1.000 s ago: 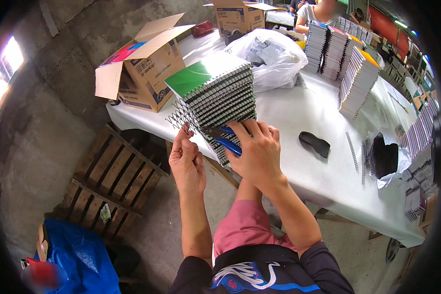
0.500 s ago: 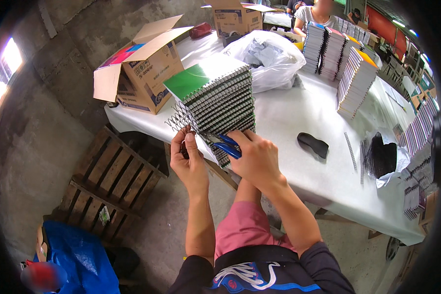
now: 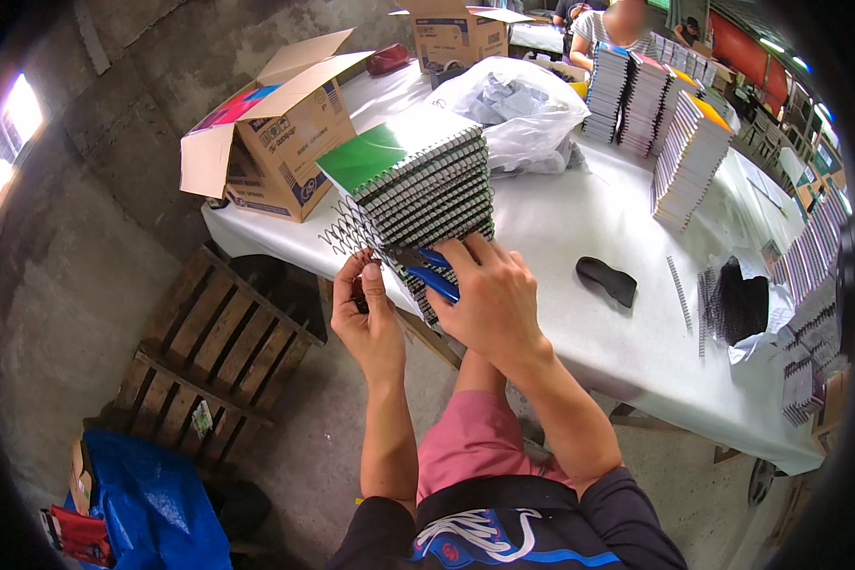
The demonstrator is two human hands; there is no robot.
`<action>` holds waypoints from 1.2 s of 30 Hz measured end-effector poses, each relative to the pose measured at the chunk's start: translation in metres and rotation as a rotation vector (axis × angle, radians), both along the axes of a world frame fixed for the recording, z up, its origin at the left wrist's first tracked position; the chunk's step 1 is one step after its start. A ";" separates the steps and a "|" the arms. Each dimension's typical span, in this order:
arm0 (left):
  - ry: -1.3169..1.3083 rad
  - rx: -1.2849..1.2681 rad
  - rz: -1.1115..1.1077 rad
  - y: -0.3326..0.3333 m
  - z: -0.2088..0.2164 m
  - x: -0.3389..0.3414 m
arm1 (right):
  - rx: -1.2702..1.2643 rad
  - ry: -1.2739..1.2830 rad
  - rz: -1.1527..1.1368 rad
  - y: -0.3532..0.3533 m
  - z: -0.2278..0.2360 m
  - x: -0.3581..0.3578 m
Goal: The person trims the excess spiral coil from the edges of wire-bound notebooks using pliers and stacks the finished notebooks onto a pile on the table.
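A stack of spiral-bound notebooks point(image 3: 432, 190) stands at the table's edge in front of me, its top cover green and white. Loose black wire coil ends point(image 3: 348, 232) stick out past its left side. My right hand point(image 3: 492, 293) is closed round the blue handles of a pair of pliers point(image 3: 434, 277). Their dark jaws point left, at the spiral edge near the lower notebooks. Just left of the jaws, my left hand point(image 3: 367, 309) pinches with thumb and fingers by the coil ends. What lies between those fingertips is too small to make out.
The white-covered table point(image 3: 551, 228) also bears an open cardboard box point(image 3: 294, 142), a clear plastic bag point(image 3: 522, 109), a black sole-shaped piece point(image 3: 606, 282) and more notebook stacks point(image 3: 686, 157). A wooden pallet point(image 3: 214, 351) leans at lower left. Another person point(image 3: 594, 28) is across the table.
My right hand has shifted slightly left, and the plier handles have come closer together. My left hand stays almost in place by the coil ends.
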State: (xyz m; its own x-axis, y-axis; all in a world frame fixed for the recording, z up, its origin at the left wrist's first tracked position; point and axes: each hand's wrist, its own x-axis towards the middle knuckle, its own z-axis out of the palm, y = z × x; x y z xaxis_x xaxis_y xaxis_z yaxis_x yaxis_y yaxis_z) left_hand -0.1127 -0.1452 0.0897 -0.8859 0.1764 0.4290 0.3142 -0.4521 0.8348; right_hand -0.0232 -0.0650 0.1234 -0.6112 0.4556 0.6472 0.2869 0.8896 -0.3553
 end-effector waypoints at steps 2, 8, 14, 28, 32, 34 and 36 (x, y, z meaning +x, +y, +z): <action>-0.031 0.017 -0.006 0.001 0.001 0.003 | -0.072 0.000 0.033 0.006 -0.007 -0.002; -0.327 0.358 -0.367 -0.009 -0.004 -0.006 | -0.108 0.055 0.050 0.004 -0.003 0.009; -0.732 0.701 -0.538 -0.010 0.006 -0.012 | 0.030 0.138 -0.008 0.006 0.004 0.010; -0.157 0.180 -0.361 -0.008 0.017 -0.009 | 0.094 0.084 -0.018 0.003 0.009 0.003; -0.132 0.148 -0.259 -0.004 0.018 -0.006 | 0.109 0.049 -0.017 0.002 0.010 0.003; -0.114 0.148 -0.244 -0.002 0.018 -0.004 | -0.020 -0.026 -0.009 0.007 0.008 0.002; -0.119 0.147 -0.208 0.001 0.019 0.000 | -0.110 -0.050 0.004 0.009 0.008 0.003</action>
